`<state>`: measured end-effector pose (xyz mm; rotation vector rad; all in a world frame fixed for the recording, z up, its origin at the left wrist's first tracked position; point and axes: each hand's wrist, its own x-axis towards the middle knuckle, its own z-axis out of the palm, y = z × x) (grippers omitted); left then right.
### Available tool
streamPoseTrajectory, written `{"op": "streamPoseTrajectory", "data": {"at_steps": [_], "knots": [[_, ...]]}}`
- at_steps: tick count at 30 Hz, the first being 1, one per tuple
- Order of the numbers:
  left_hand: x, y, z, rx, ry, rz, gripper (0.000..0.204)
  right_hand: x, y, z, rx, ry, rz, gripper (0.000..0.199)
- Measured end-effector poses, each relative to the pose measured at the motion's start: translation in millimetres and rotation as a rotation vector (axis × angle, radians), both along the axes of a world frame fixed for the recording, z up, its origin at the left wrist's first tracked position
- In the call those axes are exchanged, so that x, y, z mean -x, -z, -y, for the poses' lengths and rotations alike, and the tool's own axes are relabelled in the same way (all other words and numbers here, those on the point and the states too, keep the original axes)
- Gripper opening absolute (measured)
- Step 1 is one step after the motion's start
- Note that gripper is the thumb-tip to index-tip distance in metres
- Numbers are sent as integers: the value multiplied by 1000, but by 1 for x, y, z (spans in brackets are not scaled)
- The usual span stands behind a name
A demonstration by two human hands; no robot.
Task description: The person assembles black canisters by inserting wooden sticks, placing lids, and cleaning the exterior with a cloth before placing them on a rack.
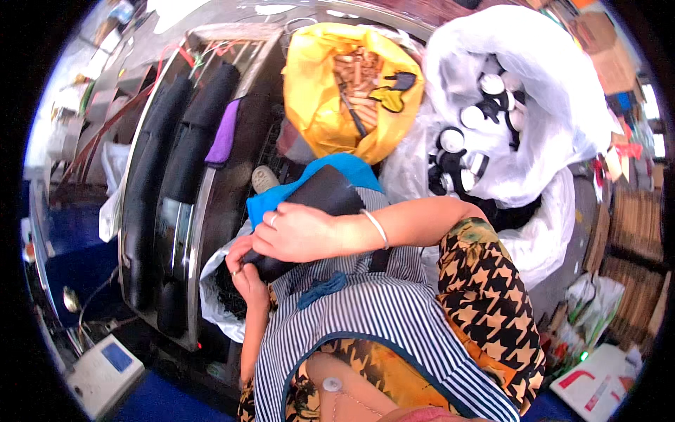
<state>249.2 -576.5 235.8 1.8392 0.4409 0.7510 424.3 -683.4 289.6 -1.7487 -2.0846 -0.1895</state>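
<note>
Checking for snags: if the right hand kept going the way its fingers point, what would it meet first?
The right hand points left across the black pad. Straight on, its fingers would probably meet the left hand first; depth is unclear.

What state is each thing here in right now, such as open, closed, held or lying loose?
Black padded leather piece: gripped by both hands on the lap.
Left hand: closed on its lower end.
Right hand: pressed over it.
Yellow plastic bag: open, holding tan cylinders.
White plastic bag: open, holding black-and-white caps.
</note>
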Motion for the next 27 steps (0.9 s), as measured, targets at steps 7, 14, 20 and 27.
{"op": "streamPoseTrajectory", "data": {"at_steps": [7,14,20,27], "knots": [[-24,-9,23,-247,131,83,32,-9,-1,20,250,-90,-426,33],[-57,-40,24,-365,286,-141,23,-41,-9,34,872,-74,-1421,49],[-83,-38,9,-31,410,-171,43,-59,14,110,-298,555,-832,28],[-79,-24,0,-152,427,-143,31,-98,121,337,1004,1472,-275,19]]}}
